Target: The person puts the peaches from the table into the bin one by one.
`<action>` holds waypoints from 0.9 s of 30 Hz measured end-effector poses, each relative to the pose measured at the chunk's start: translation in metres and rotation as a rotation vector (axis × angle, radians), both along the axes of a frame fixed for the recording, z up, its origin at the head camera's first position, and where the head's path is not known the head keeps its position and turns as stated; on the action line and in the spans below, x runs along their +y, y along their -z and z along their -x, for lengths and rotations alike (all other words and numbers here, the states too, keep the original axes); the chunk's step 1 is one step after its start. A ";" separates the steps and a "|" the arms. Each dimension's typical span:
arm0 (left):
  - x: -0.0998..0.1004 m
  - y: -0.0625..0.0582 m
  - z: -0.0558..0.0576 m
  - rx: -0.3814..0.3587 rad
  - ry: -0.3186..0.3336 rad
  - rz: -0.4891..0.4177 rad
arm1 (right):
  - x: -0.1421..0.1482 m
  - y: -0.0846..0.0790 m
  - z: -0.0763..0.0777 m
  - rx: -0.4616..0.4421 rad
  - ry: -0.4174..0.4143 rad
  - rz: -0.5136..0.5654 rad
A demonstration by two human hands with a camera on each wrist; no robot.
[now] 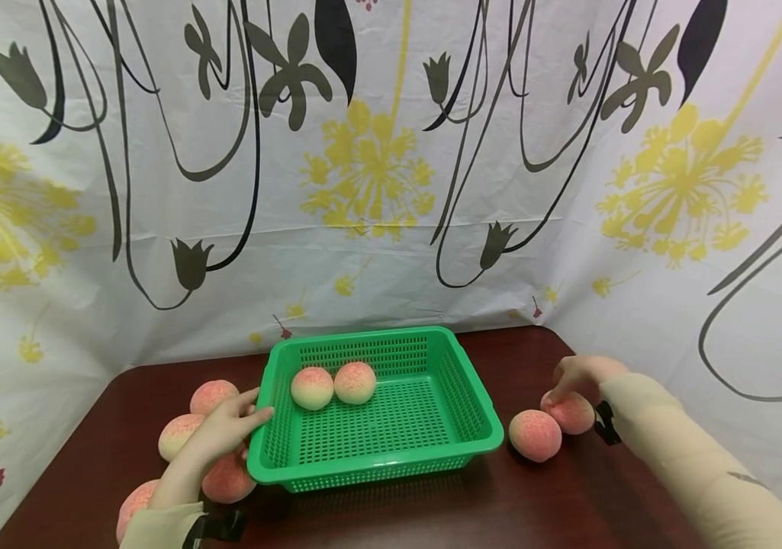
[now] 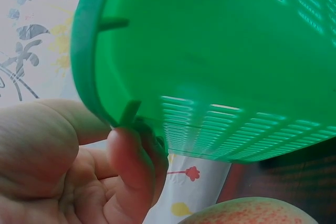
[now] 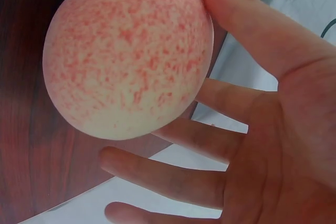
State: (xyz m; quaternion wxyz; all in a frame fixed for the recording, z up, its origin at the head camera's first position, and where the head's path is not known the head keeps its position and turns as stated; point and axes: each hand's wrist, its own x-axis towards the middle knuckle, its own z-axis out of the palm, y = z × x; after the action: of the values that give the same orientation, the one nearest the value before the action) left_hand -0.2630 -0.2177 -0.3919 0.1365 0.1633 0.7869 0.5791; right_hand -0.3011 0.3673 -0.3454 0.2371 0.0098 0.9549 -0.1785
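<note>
My left hand [image 1: 222, 427] grips the left rim of a green plastic basket [image 1: 377, 471], thumb on one side of the rim and fingers curled on the other, as the left wrist view of the basket [image 2: 210, 51] shows. Two pink and cream peaches lie inside near its left back corner, a left peach [image 1: 311, 388] and a right peach [image 1: 355, 383]. On the right, my right hand [image 1: 586, 372] holds a peach [image 1: 571, 414] between thumb and fingers. In the right wrist view the thumb touches this peach [image 3: 128, 56], and other fingers reach behind it. Another peach [image 1: 535, 436] sits right beside it.
Several more peaches lie left of the basket, among them one at the back [image 1: 214, 396], a paler one [image 1: 179, 436] and one under my left wrist [image 1: 228, 480]. The dark red-brown table [image 1: 432, 518] meets a white flower-patterned curtain [image 1: 363, 282] behind.
</note>
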 end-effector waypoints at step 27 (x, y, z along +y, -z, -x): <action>0.000 0.001 -0.001 0.028 -0.009 0.023 | 0.001 0.007 0.003 0.005 -0.049 -0.033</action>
State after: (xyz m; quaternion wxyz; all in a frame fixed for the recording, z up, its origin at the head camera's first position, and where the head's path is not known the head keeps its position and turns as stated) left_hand -0.2620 -0.2176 -0.3933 0.1249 0.1665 0.7962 0.5681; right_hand -0.3038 0.3684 -0.3523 0.2386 -0.0100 0.9583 -0.1571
